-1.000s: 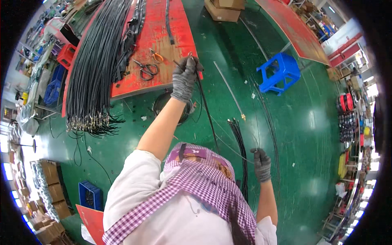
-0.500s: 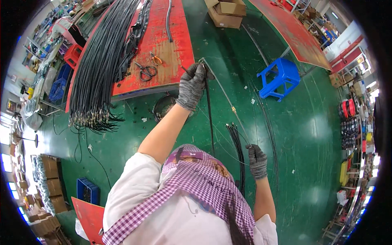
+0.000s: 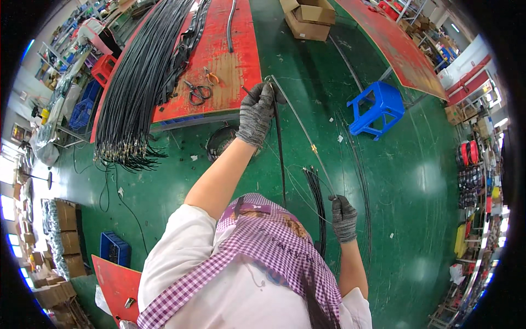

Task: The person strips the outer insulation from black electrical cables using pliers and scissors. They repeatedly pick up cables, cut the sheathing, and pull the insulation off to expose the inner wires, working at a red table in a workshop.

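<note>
My left hand [image 3: 256, 116], in a grey knit glove, is raised near the corner of the red table and closed round a black cable [image 3: 280, 159], which hangs down toward my apron. At its fingertips is the looped upper end of a thin grey rod [image 3: 296, 114]. The rod slants down to the right and carries a small brass-coloured fitting [image 3: 314, 148]. Lower right, my right hand [image 3: 344, 220], gloved alike, pinches the rod's lower end. How the cable and rod meet at my left fingers is hidden.
Long black cables [image 3: 139, 82] cover the left of the red table [image 3: 241, 71], with black-handled scissors [image 3: 198, 94] and orange-handled pliers [image 3: 211, 77] beside them. A blue stool [image 3: 378, 109] stands on the right. More black cables [image 3: 316, 203] hang between my hands. A round container [image 3: 219, 140] sits below the table edge.
The view has shifted slightly, so the table and stool sit a little differently. Both hands keep their hold, almost in the same places.
</note>
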